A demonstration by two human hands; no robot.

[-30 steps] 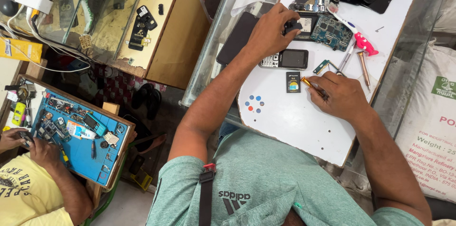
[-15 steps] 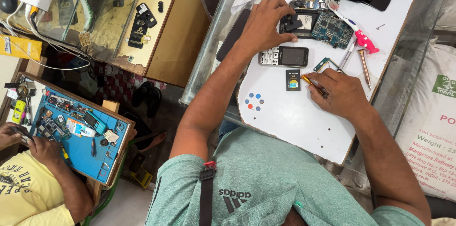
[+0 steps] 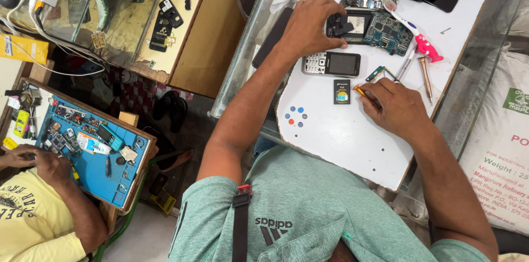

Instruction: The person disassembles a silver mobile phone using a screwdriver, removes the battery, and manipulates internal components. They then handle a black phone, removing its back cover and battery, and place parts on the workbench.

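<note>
The left hand [image 3: 308, 28] pinches a black part [image 3: 337, 25] over the open phone [image 3: 361, 24] at the board's far end; keep it level. The right hand [image 3: 399, 109] grips a screwdriver [image 3: 365, 94]; steady the tip.

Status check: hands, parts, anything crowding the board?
Left hand grips black phone part. Right hand holds yellow-tipped tool. Keypad phone, small battery lie between them.

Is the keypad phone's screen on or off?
Off: the keypad phone lies face up on the white table, its screen dark and blank.
</note>
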